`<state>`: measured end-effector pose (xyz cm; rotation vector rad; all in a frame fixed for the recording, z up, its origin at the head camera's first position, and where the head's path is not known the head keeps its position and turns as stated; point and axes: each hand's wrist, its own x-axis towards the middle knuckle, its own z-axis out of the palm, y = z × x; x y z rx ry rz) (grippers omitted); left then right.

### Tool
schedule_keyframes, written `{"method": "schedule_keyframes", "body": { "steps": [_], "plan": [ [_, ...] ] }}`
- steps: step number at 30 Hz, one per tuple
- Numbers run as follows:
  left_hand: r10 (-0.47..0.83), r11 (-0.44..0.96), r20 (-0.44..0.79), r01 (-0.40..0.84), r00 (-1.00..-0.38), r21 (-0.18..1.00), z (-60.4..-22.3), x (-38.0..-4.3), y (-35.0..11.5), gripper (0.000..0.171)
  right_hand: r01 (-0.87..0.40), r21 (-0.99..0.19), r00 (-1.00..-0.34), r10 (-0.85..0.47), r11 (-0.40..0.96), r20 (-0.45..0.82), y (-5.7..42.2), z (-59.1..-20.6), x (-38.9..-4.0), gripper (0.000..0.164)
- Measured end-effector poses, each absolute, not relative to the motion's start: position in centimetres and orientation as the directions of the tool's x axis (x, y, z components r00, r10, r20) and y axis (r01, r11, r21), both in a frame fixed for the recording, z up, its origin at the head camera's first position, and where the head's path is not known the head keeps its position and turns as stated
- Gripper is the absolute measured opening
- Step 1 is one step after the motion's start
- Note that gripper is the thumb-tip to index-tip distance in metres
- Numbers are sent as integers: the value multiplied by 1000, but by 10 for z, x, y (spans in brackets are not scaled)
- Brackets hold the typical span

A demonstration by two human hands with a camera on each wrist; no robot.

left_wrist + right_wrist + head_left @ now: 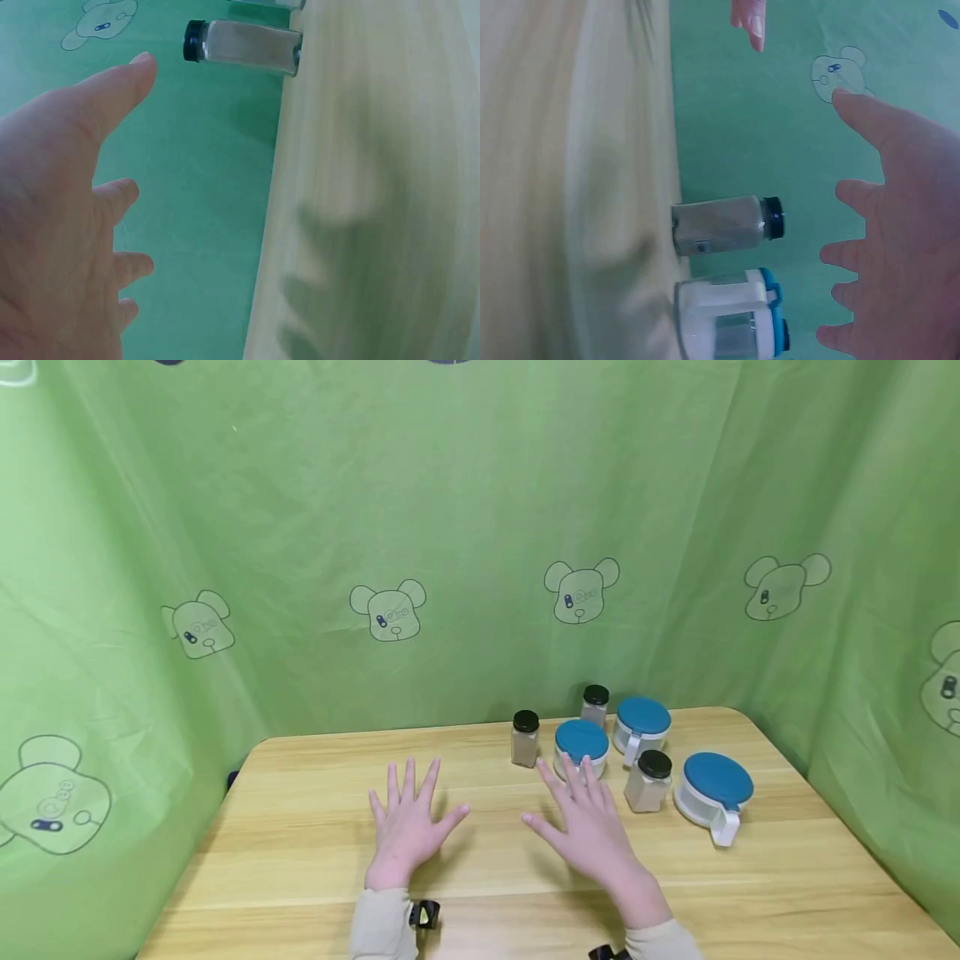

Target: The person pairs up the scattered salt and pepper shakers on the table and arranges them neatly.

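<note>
"Wood-grain tabletop (300,827), green curtain (480,518) behind. Left hand (408,835)?"

"Raised over the surface, back of the hand up, fingers straight, spread apart."

"Right hand (588,831)?"

"Also raised, fingers straight and apart. Head view: fingertips overlap a blue-lidded pot (582,739). Right wrist view: gap between fingers and pot."

"Pot's position?"

"Toward the back, right of centre. Black-capped jar (525,743) just left of it; second jar (648,785) on its right, beside the rightmost pot (714,789)."

Blue lids (717,778), black caps (526,722), cartoon-print green curtain (480,510)
</note>
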<state>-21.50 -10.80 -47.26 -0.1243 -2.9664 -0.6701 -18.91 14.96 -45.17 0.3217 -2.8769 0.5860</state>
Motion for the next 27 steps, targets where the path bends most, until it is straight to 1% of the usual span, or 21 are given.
{"method": "schedule_keyframes", "body": {
  "steps": [9,19,27],
  "plan": [
    [77,884,160,141,-984,446,-463,-214,-104,88,-235,-395,-962,-155,888,225,165,-435,-189,80],
    [115,891,220,199,-969,408,-453,-210,-91,86,-199,-450,-967,-101,870,232,185,-423,-186,80],
    [181,888,277,278,-944,366,-451,-207,-74,85,-193,-490,-962,-65,850,266,202,-415,-187,79]
  ]
}}
